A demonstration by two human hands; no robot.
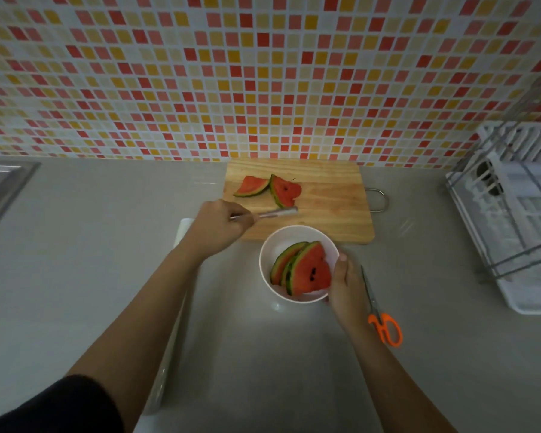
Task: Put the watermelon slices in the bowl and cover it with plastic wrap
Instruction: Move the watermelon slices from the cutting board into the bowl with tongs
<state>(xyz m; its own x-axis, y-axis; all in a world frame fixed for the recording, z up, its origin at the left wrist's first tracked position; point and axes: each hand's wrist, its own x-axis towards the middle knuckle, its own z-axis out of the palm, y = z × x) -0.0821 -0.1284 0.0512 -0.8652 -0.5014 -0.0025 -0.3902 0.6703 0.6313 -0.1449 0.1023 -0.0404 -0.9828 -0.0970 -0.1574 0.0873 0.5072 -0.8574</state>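
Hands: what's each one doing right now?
Left hand: closed on metal tongs over the cutting board.
Right hand: gripping the bowl rim.

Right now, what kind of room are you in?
It looks like a kitchen. A sink is set into the grey counter, a dish rack stands by the tiled wall, and watermelon slices lie on a wooden cutting board.
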